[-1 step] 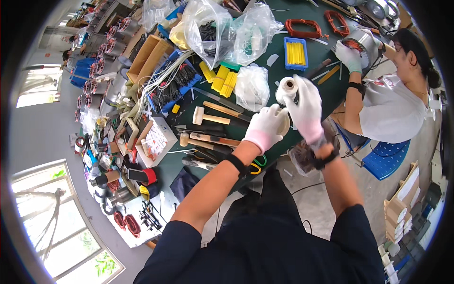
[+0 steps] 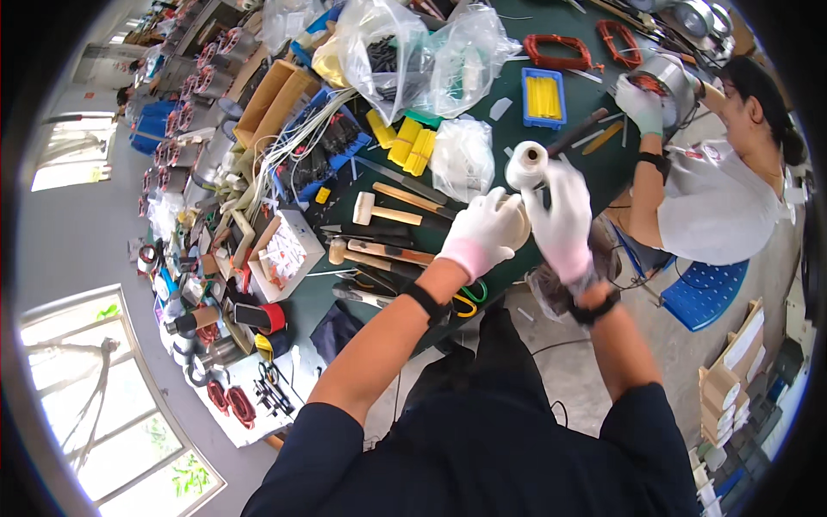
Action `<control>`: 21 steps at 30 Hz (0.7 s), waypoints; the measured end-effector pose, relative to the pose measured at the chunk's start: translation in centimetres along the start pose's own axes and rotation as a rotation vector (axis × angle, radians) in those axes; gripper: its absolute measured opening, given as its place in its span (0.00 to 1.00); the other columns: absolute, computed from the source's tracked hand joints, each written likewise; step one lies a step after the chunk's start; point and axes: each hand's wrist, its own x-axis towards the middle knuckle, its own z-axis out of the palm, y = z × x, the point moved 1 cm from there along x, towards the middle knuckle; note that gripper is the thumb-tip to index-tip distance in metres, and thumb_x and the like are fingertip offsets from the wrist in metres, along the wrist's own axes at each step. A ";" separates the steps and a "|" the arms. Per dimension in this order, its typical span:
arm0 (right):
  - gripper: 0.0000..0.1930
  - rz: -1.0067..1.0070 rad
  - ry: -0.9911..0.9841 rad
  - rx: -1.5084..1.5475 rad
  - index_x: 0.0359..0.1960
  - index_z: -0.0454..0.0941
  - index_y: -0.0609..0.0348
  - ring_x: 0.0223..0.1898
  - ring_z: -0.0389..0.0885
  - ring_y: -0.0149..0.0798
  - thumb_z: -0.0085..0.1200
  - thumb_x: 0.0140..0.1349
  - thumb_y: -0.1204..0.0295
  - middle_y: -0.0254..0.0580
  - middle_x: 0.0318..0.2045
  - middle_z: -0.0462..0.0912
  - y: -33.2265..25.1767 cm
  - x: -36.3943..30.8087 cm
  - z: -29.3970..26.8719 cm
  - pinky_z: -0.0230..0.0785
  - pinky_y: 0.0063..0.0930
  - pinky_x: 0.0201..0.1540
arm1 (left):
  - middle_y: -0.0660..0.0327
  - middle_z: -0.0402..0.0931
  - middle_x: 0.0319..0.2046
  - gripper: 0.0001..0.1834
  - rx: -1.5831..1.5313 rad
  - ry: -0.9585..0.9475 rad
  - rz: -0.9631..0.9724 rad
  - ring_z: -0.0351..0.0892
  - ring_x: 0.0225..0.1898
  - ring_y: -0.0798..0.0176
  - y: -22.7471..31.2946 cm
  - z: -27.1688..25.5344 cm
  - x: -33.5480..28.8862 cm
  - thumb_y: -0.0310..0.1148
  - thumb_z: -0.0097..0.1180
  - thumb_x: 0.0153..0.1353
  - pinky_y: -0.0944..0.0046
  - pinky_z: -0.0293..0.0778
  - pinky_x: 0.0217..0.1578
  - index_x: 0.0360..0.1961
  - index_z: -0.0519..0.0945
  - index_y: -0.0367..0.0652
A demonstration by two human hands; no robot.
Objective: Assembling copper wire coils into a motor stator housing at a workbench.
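Observation:
My left hand (image 2: 481,231), in a white glove with a pink cuff, is closed on a flat cream-coloured roll (image 2: 519,224), which its fingers partly hide. It looks like tape, but I cannot be sure. My right hand (image 2: 560,215), gloved the same way, is slightly blurred beside the roll. Its fingers look apart, with nothing visible between them. At its fingertips stands a white spool (image 2: 526,165) with a dark hole in its top; whether they touch is unclear. Green-handled scissors (image 2: 479,293) and yellow-handled scissors (image 2: 466,305) lie below my left wrist.
Left of my hands lie a white-headed mallet (image 2: 365,208) and several other tools. Beyond are a white plastic bag (image 2: 463,159), yellow bundles (image 2: 412,146) and a blue tray (image 2: 544,96) of yellow strips. A co-worker's gloved hand (image 2: 639,105) touches a metal motor housing (image 2: 674,79) at right.
My right hand has shifted slightly down and away from the top of the white spool, showing more of it. My left hand keeps the roll. The whole view has shifted slightly.

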 end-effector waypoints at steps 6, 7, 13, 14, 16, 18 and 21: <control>0.13 0.203 -0.790 0.203 0.43 0.79 0.57 0.40 0.85 0.51 0.66 0.57 0.72 0.47 0.36 0.83 -6.4 -14.5 3.1 0.78 0.46 0.40 | 0.44 0.74 0.62 0.36 -0.285 0.215 -0.317 0.73 0.65 0.43 -9.4 -1.4 -12.0 0.36 0.67 0.60 0.54 0.67 0.68 0.68 0.71 0.36; 0.15 0.161 -0.873 0.066 0.44 0.77 0.57 0.40 0.85 0.51 0.66 0.57 0.71 0.47 0.36 0.82 -6.2 -16.2 5.1 0.79 0.45 0.40 | 0.44 0.76 0.60 0.34 -0.194 0.216 -0.392 0.75 0.64 0.44 -10.9 -1.0 -15.2 0.36 0.66 0.61 0.54 0.69 0.67 0.68 0.72 0.37; 0.10 -0.045 -0.931 -0.360 0.47 0.71 0.51 0.26 0.88 0.41 0.55 0.66 0.71 0.39 0.31 0.80 -6.1 -19.4 10.7 0.80 0.35 0.27 | 0.45 0.81 0.55 0.27 -0.459 0.137 -0.861 0.85 0.53 0.52 -12.9 2.3 -31.5 0.33 0.64 0.64 0.58 0.79 0.56 0.63 0.76 0.33; 0.14 -0.010 -0.979 -0.311 0.50 0.71 0.53 0.28 0.88 0.45 0.57 0.64 0.72 0.41 0.32 0.81 -6.0 -19.1 10.6 0.81 0.38 0.29 | 0.46 0.82 0.55 0.27 -0.503 0.141 -0.893 0.85 0.53 0.53 -12.6 2.7 -33.4 0.33 0.64 0.65 0.59 0.79 0.56 0.63 0.76 0.33; 0.25 0.073 -1.089 -0.185 0.57 0.69 0.57 0.33 0.88 0.54 0.62 0.58 0.71 0.48 0.35 0.83 -5.9 -18.1 10.1 0.82 0.45 0.36 | 0.47 0.82 0.55 0.26 -0.554 0.177 -0.943 0.85 0.53 0.53 -11.9 3.5 -36.9 0.33 0.63 0.66 0.59 0.79 0.56 0.63 0.76 0.33; 0.39 0.222 -1.233 -0.041 0.67 0.66 0.59 0.43 0.86 0.63 0.65 0.50 0.70 0.60 0.41 0.85 -5.8 -16.5 9.3 0.79 0.52 0.46 | 0.50 0.85 0.53 0.23 -0.661 0.240 -1.006 0.86 0.52 0.57 -11.0 4.0 -39.6 0.34 0.62 0.68 0.60 0.79 0.56 0.61 0.77 0.34; 0.35 0.259 -1.193 0.226 0.63 0.72 0.62 0.51 0.84 0.64 0.64 0.50 0.70 0.64 0.46 0.85 -6.2 -15.6 7.4 0.77 0.49 0.53 | 0.51 0.85 0.51 0.22 -0.707 0.291 -1.018 0.87 0.51 0.57 -10.6 4.9 -42.9 0.36 0.61 0.69 0.60 0.80 0.55 0.60 0.79 0.34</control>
